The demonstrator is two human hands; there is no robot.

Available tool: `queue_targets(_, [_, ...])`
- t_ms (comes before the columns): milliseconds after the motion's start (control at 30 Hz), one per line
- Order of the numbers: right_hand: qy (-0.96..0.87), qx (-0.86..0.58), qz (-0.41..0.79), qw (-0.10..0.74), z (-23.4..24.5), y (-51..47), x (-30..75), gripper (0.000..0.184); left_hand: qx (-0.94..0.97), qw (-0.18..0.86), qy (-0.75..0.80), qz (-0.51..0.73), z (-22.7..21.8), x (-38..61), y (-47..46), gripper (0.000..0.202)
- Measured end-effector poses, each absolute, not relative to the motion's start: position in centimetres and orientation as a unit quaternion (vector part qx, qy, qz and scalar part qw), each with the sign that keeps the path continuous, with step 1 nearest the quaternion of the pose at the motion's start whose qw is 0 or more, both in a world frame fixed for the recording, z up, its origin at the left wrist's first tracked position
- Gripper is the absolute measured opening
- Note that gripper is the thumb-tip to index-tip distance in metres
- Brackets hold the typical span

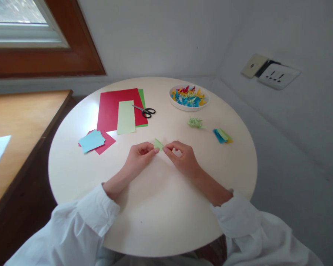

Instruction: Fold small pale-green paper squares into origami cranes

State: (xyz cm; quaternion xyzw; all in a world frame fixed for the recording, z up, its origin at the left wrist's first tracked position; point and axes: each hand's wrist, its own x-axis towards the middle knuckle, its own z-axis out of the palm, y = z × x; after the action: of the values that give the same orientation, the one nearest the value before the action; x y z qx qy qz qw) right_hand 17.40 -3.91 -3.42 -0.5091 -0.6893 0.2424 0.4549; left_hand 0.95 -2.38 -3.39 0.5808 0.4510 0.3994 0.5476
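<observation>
A small piece of folded light green paper (158,144) is held up between my two hands over the middle of the round white table (161,218). My left hand (141,154) pinches its left side between thumb and fingers. At its right lower edge, my right hand (182,157) pinches it too, the fingertips close to those of the left. Beyond the right hand lies a little heap of light green folded paper pieces (195,123). The fingers hide part of the folded paper, so its full shape does not show.
Behind the hands lie red sheets (108,111), a pale green strip (126,120) and black-handled scissors (147,112). Blue and red paper squares (91,141) sit left. A white dish (189,108) holds colourful folded paper pieces. Blue, green and yellow folded papers (222,135) lie right.
</observation>
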Motion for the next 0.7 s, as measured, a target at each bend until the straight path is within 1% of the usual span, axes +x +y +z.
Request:
queue_targets(100, [-0.691,-0.506,0.242,0.456,-3.4,-3.94,17.36,0.014,0.579,0.553,0.444,0.402,-3.49,0.94,-2.38,0.025])
queue_targets(333, [-0.676,-0.495,0.262,0.479,-3.13,-3.9,17.17,0.006,0.588,0.553,0.441,0.391,-3.12,1.15,-2.55,0.025])
queue_targets(700, [-0.677,-0.495,0.272,0.473,-2.96,-4.04,17.13,0.007,0.585,0.562,0.446,0.378,-2.58,1.3,-2.78,0.028])
